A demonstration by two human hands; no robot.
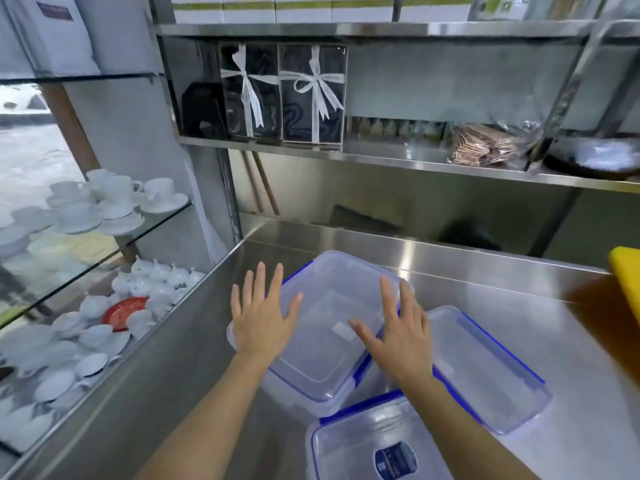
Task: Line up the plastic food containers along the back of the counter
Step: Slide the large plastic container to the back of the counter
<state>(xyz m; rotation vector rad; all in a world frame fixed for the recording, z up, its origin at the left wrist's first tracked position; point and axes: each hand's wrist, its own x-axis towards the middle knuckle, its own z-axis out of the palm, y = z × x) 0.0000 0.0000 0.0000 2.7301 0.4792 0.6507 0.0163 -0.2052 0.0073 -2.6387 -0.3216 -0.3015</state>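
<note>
Three clear plastic containers with blue clip lids sit on the steel counter (502, 292). The largest container (329, 299) lies in the middle, angled. A second container (485, 368) lies to its right, partly tucked against it. A third container (377, 445) with a dark label is nearest me at the bottom edge. My left hand (261, 318) hovers with fingers spread over the large container's left side. Over its right side my right hand (401, 330) is spread flat. Neither hand grips anything; whether they touch the lid is unclear.
A steel shelf (381, 157) above the counter's back carries ribboned dark boxes (284, 95) and a bagged packet (485, 143). Glass shelves with white cups (110, 199) and teapots (156, 278) stand at the left. A yellow and brown object (623, 282) intrudes at the right edge.
</note>
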